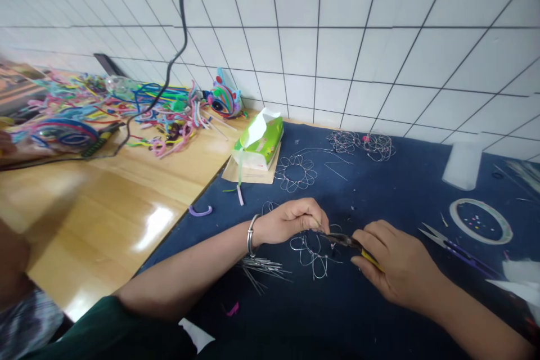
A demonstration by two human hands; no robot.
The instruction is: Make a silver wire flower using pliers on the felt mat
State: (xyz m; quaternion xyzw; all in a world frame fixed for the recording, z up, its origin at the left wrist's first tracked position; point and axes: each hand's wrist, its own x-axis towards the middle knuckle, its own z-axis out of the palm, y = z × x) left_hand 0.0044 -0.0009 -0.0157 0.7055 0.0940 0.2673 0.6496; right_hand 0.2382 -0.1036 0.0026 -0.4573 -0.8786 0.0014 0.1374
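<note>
My left hand, with a silver bangle on its wrist, pinches a thin wire whose end meets the jaws of the pliers. My right hand is wrapped round the yellow handles of the pliers. Under both hands lies a looped wire flower, partly hidden by my fingers. Beyond them, a finished-looking ring of wire petals rests flat on the dark blue cloth. A bundle of straight wires sits below my left wrist.
A green tissue pack stands at the back, with tangled wire shapes to its right. Purple scissors and a round tape roll lie at the right. Colourful pipe cleaners cover the wooden table's far side; another person sits at left.
</note>
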